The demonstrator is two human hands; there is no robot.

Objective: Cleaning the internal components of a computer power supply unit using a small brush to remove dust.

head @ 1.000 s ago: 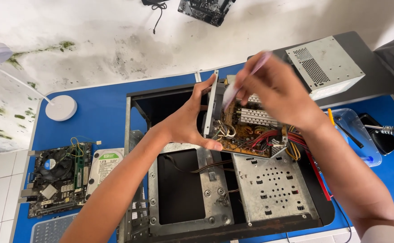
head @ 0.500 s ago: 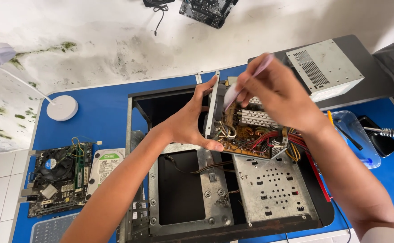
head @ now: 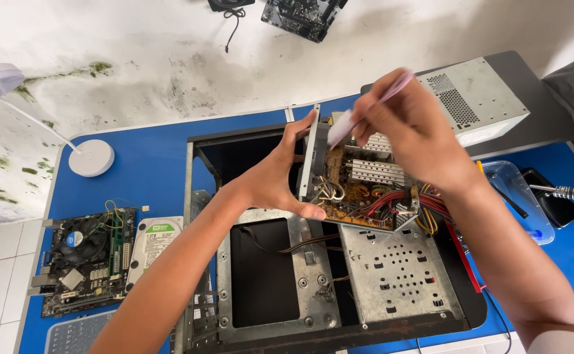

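An opened power supply (head: pixel 366 187) with a brown circuit board, silver heat sinks and coloured wires is held tilted over an open computer case (head: pixel 392 288). My left hand (head: pixel 280 174) grips its metal side wall, thumb under the board's edge. My right hand (head: pixel 411 134) holds a pale pink-handled brush (head: pixel 366 111) whose tip points down onto the board's upper left part.
A grey power supply cover (head: pixel 474 98) lies on the blue table (head: pixel 149 164) at back right. A motherboard (head: pixel 83 259) and hard drive (head: pixel 152 242) lie at left, beside a white lamp base (head: pixel 91 157). A clear plastic tray (head: pixel 516 196) with tools sits at right.
My right hand has shifted the brush slightly over the board. My left hand keeps its hold on the power supply.
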